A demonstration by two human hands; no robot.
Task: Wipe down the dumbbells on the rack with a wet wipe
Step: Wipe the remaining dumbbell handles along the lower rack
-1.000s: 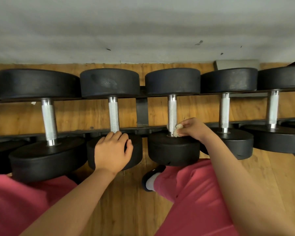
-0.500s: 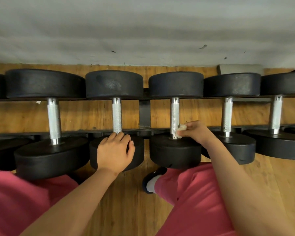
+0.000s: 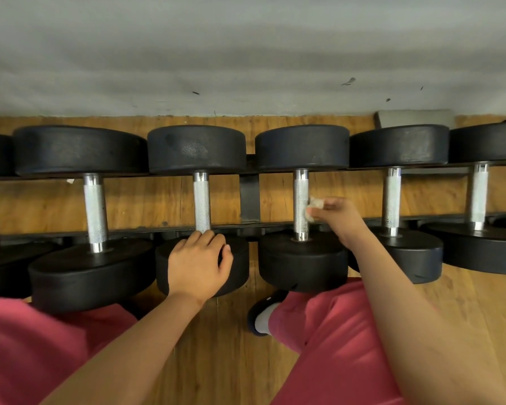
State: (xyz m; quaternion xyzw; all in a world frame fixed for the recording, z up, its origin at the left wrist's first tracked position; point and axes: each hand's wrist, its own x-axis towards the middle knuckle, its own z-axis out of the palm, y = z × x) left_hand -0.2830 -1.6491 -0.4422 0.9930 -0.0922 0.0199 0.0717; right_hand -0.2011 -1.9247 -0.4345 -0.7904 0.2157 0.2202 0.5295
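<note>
Several black dumbbells with knurled silver handles lie side by side across a black rack (image 3: 249, 197). My right hand (image 3: 338, 217) pinches a small crumpled wet wipe (image 3: 314, 208) against the right side of the middle dumbbell's handle (image 3: 301, 200), about halfway along it. My left hand (image 3: 199, 263) rests over the near head (image 3: 237, 264) of the neighbouring dumbbell on the left, fingers curled over its top edge by the base of that handle (image 3: 202, 200).
A grey wall (image 3: 246, 54) rises right behind the rack. Wooden floor (image 3: 465, 305) shows under and in front of it. My knees in red trousers and one dark shoe (image 3: 262, 314) sit close below the near dumbbell heads.
My right hand has slid the wipe up the middle handle, from its near end by the lower head to about mid-length. My left hand has stayed on the same dumbbell head.
</note>
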